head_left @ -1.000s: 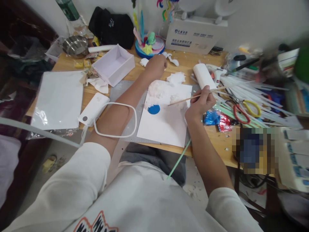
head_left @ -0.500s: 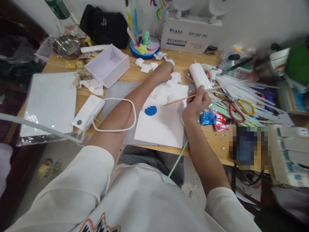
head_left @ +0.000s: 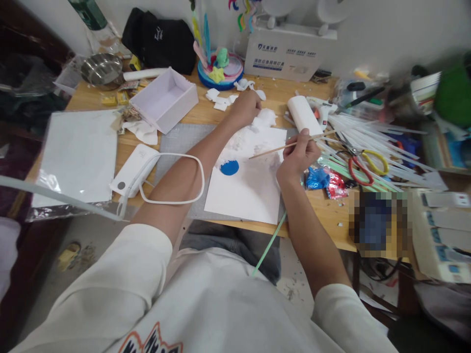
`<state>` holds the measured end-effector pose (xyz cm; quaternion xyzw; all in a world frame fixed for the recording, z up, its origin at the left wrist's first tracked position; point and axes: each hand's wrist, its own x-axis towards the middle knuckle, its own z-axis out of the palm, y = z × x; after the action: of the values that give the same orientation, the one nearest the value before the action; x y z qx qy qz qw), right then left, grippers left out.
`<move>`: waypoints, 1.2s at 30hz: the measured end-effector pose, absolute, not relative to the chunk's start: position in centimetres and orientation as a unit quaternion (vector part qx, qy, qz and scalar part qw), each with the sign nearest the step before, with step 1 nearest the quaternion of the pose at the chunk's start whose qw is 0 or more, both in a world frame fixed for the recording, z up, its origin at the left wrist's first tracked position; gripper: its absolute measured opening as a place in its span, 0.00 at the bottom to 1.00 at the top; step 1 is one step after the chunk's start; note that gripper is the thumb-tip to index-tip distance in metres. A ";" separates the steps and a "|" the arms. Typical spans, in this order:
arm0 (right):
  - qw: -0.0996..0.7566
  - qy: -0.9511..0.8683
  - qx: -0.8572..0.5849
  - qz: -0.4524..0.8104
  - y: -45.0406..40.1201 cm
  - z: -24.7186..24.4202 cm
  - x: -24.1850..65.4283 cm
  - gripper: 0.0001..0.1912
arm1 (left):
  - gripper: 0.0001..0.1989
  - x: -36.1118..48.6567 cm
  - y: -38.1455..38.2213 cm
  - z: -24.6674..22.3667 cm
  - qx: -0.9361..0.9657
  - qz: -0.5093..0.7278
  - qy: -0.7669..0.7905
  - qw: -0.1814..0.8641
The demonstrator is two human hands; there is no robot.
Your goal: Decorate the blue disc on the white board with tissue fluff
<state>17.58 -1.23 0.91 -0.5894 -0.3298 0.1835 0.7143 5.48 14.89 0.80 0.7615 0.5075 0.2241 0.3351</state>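
Note:
My right hand [head_left: 300, 159] is closed on a thin wooden stick [head_left: 270, 151], its tip over a white sheet of paper [head_left: 243, 198]. On that sheet lies a flat blue round patch [head_left: 229, 167], with greyish smudges above it. My left hand [head_left: 248, 107] reaches across to the far side of the sheet, fingers curled down beside a crumpled white tissue [head_left: 265, 117]. Its fingertips are mostly hidden, so what they pinch cannot be made out. A grey cutting mat [head_left: 174, 137] lies under the paper.
A white power bank [head_left: 134, 169] and its looped cable [head_left: 202, 176] lie by my left forearm. Beyond are a lilac box [head_left: 165, 105] and a blue-based clay model [head_left: 221, 78]. Rightward are a white roll [head_left: 303, 115], a glue gun [head_left: 324, 113], scissors [head_left: 358, 166] and several plastic strips [head_left: 386, 137].
My left hand has shifted slightly left, away from the crumpled tissue. My right hand and the stick have hardly moved.

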 end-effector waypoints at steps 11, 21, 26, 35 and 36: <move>0.728 -0.318 -0.571 0.206 -1.5 1.2 17.5 0.35 | 0.07 3.7 14.6 2.8 0.750 0.304 0.517 0.280; 0.711 -0.395 -0.524 0.255 -3.0 1.6 16.2 0.31 | 0.02 -2.8 6.3 6.1 0.655 0.407 0.458 0.441; 0.681 -0.434 -0.517 0.283 -3.8 1.6 15.2 0.31 | 0.04 -7.3 0.2 5.7 0.653 0.335 0.476 0.485; 0.638 -0.456 -0.549 0.289 -3.8 1.4 14.6 0.34 | 0.03 -8.8 -6.6 3.0 0.679 0.223 0.474 0.515; 0.636 -0.457 -0.550 0.292 -3.8 1.4 14.6 0.34 | 0.04 -8.5 -6.7 3.0 0.690 0.224 0.474 0.499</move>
<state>14.61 -3.84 1.40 -0.5496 -0.4566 0.2921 0.6358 -8.53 -6.65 3.01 0.6897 0.4742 0.2241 0.4993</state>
